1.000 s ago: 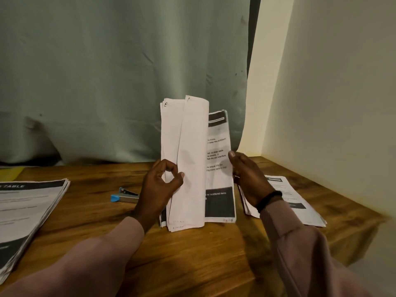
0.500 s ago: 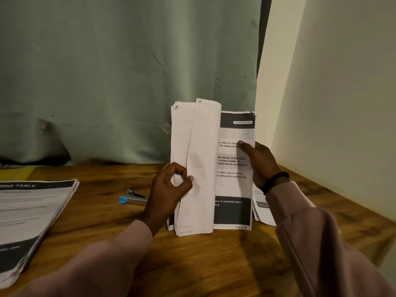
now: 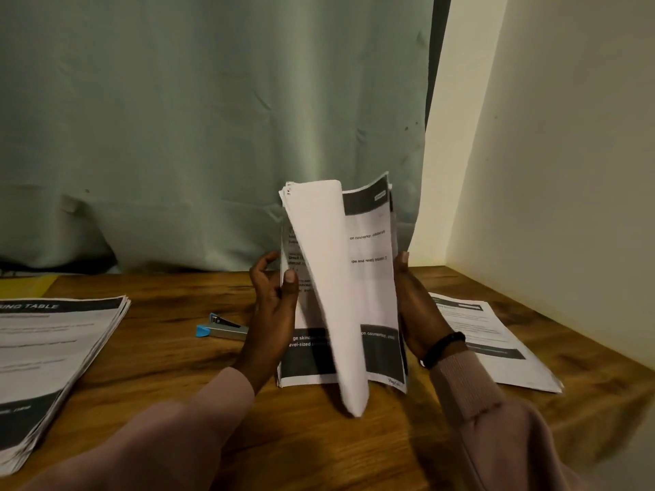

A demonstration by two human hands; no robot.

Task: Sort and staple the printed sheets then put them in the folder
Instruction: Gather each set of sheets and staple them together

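Note:
A bundle of printed sheets (image 3: 372,278) stands upright on its lower edge in the middle of the wooden table (image 3: 319,437). My left hand (image 3: 273,313) grips its left edge, thumb pressed on the front page. My right hand (image 3: 418,313) holds the right edge from behind. A folded-over wad of pages (image 3: 329,285) hangs loose in the middle, blurred. A blue and silver stapler (image 3: 221,327) lies on the table just left of my left hand. A yellow folder (image 3: 24,285) shows at the far left edge, mostly hidden.
A thick stack of printed sheets (image 3: 46,366) lies at the left front of the table. A thinner stack (image 3: 496,349) lies at the right, behind my right wrist. A green curtain hangs behind the table, and a cream wall (image 3: 567,171) closes the right side.
The folded-back pages left my left hand's pinch and swing across the middle. My left hand now grips the bundle's left edge. My right hand dropped from the page's face to the right edge.

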